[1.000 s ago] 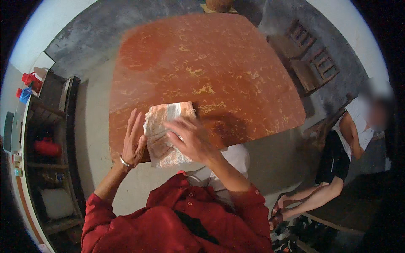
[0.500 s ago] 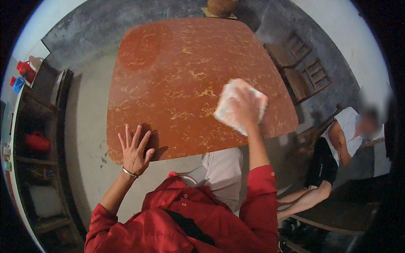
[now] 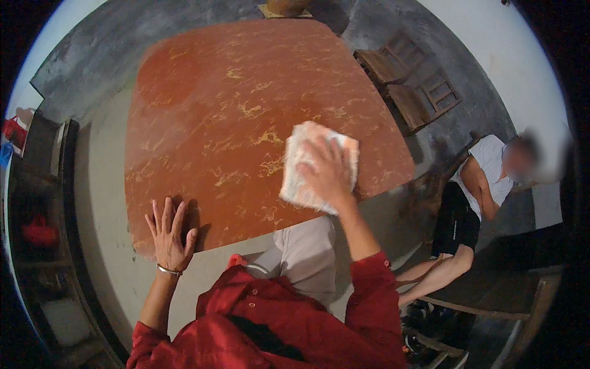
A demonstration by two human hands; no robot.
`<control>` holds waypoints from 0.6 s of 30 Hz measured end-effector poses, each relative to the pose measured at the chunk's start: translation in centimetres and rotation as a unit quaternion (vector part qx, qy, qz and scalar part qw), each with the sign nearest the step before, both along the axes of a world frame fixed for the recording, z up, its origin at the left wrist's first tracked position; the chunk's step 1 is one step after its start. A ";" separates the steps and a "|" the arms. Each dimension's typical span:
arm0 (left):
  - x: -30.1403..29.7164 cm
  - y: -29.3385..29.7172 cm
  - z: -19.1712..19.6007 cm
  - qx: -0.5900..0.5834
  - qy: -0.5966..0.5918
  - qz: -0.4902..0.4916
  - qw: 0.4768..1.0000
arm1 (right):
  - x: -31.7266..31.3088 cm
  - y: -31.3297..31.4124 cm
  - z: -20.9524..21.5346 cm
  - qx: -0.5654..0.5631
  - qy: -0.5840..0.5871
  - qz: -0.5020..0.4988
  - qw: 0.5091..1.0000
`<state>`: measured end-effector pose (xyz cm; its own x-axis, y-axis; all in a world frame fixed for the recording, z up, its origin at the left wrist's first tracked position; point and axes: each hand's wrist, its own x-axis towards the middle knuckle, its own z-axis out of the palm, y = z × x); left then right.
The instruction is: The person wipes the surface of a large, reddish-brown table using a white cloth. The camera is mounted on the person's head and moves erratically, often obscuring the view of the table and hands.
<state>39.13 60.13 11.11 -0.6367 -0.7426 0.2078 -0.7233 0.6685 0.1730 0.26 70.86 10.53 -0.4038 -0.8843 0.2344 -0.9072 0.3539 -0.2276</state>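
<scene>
A reddish-brown table with yellow marbled veining stands in front of me. Near its right front part lies a white cloth with orange-pink patches, partly covered by my right hand. That hand presses down on the cloth and holds it against the tabletop, its fingers somewhat blurred. My left hand rests open near the front left corner, fingers spread over the surface and nothing under them that I can see. A bracelet circles the left wrist.
A person sits on the right. Wooden chairs stand along the table's right side. A dark shelf with red items is at the left. Past the far edge sits a brown round container. A wooden rack is at the lower right.
My right hand has slid the cloth left and slightly toward me across the table. My left hand stays at the front left corner. The whole view has shifted and turned a little.
</scene>
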 end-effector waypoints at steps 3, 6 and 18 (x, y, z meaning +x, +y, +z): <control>-0.4 -0.1 0.2 0.001 -0.007 0.006 1.000 | -9.1 1.6 -2.0 -0.022 0.004 -0.118 0.993; -0.6 -0.2 0.1 0.003 -0.009 0.003 1.000 | -15.7 5.2 -0.4 0.021 -0.025 -0.279 0.960; -0.6 -0.1 0.4 0.012 -0.020 -0.015 1.000 | -3.0 4.8 -0.7 0.023 0.029 -0.154 0.987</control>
